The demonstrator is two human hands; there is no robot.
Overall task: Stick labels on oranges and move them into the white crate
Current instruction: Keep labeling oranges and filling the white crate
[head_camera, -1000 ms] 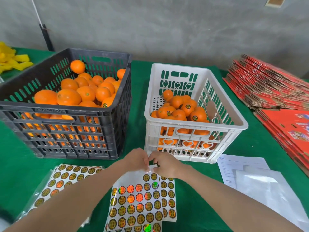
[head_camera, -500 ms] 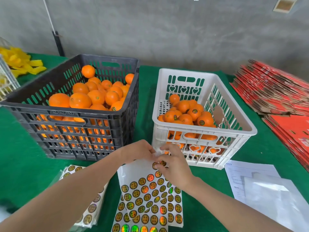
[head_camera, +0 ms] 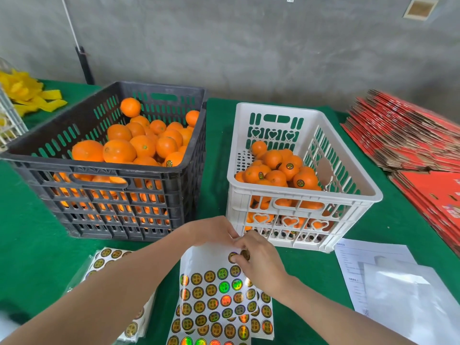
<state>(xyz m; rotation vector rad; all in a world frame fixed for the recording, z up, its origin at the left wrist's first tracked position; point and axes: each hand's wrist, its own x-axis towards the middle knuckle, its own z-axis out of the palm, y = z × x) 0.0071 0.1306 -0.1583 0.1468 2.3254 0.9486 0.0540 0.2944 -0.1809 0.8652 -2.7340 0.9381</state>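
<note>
Surface: green cloth (head_camera: pixel 216 145) is covering the table; a grey wall (head_camera: pixel 249 46) is standing behind.
Crates: black crate (head_camera: pixel 99 168) on the left and white crate (head_camera: pixel 298 192) on the right are both holding oranges (head_camera: pixel 273 176).
Label sheet (head_camera: pixel 211 292): lying just in front of the white crate, its long axis running from the person toward the crates.
Left hand (head_camera: pixel 211 231): fingers curled, pinching the sheet's far edge.
Right hand (head_camera: pixel 261 260): thumb and forefinger pinching a round label (head_camera: pixel 245 255) at the far right corner.
Writing: labels are showing 精选水果.
</note>
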